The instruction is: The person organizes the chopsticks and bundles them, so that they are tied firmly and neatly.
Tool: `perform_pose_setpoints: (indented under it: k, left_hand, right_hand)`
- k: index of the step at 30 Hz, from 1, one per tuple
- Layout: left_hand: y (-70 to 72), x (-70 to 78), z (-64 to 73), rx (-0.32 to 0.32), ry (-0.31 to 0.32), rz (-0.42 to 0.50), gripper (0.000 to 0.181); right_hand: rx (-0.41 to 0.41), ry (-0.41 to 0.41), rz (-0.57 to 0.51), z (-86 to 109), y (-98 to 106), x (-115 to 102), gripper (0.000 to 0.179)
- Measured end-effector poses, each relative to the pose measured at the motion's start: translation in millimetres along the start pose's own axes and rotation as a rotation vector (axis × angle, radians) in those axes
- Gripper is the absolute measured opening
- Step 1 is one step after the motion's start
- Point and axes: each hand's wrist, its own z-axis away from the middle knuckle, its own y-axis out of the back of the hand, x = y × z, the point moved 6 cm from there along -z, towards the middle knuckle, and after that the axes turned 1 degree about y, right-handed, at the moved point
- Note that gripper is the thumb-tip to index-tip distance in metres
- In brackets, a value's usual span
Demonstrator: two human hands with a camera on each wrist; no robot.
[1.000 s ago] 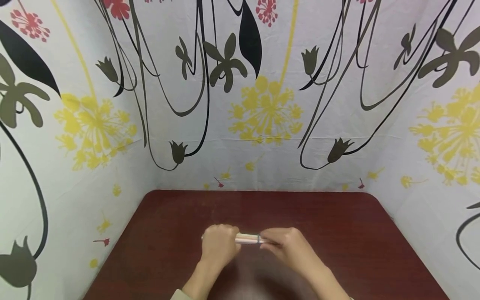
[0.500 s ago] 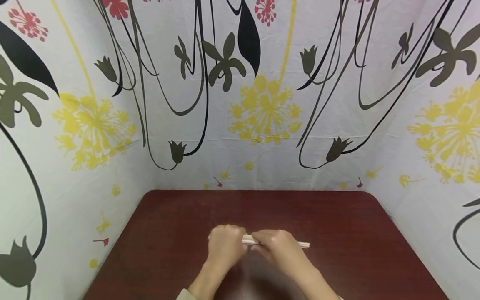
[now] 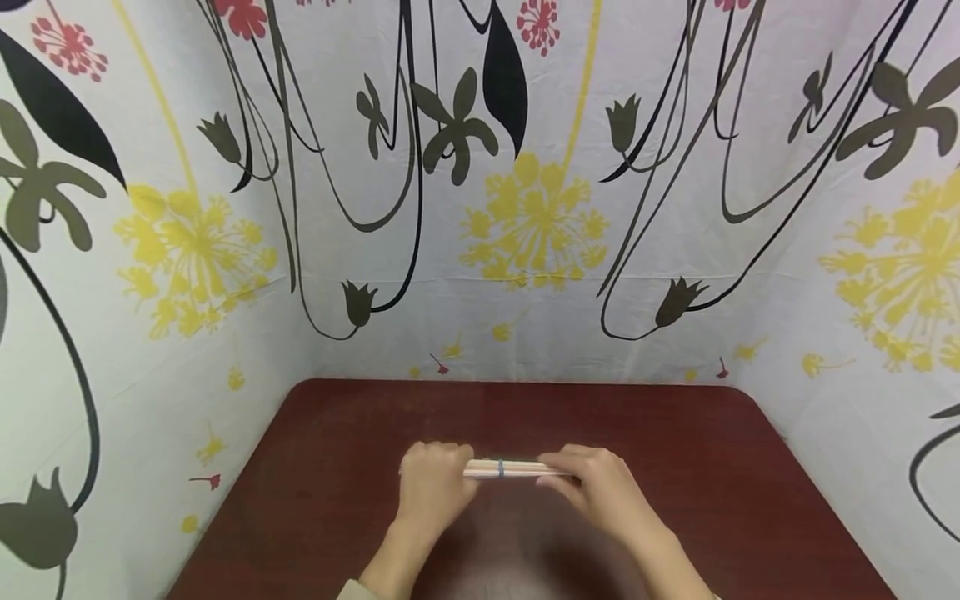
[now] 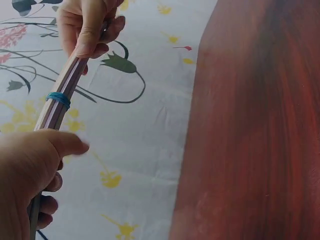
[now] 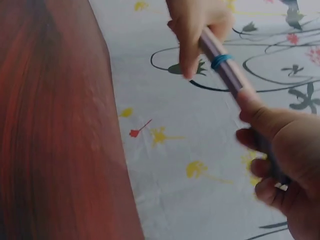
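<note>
A thin bundle of pale wooden chopsticks [image 3: 525,468] is held level above the table, with a blue rubber band [image 3: 501,468] wound round it between the two hands. My left hand [image 3: 437,485] grips one end, its fingers curled round the sticks. Over at the other end, my right hand [image 3: 600,487] pinches the bundle between thumb and fingers. In the left wrist view the blue band [image 4: 59,99] sits between both hands, closer to the left one. The right wrist view also shows the bundle [image 5: 230,75], running into the right palm.
Below the hands lies a dark red-brown wooden table [image 3: 360,425] with rounded far corners. White cloth [image 3: 517,358] printed with flowers and stems hangs behind it and on both sides.
Half a second ago the right hand was near the left, covering the band, with the bundle's end poking out beyond it. Now it grips farther right, and the band shows between the hands.
</note>
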Motion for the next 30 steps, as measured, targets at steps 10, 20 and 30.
perform_pose_setpoints:
  k: [10,20,30]
  left_hand:
    - [35.2,-17.7,-5.5,0.118,-0.019,0.351,0.036]
    - [38.5,-5.8,-2.4,0.256,-0.051,0.472,0.031]
    - [9.6,-30.3,1.9,-0.089,0.012,0.491,0.041]
  right_hand:
    - [0.276,0.082,-0.408,-0.3,25.6,7.2,0.018]
    - [0.403,-0.127,-0.685,-6.6,24.4,5.4,0.03]
    - [-0.13,-0.286,-0.64,9.6,-7.1,32.4,0.019]
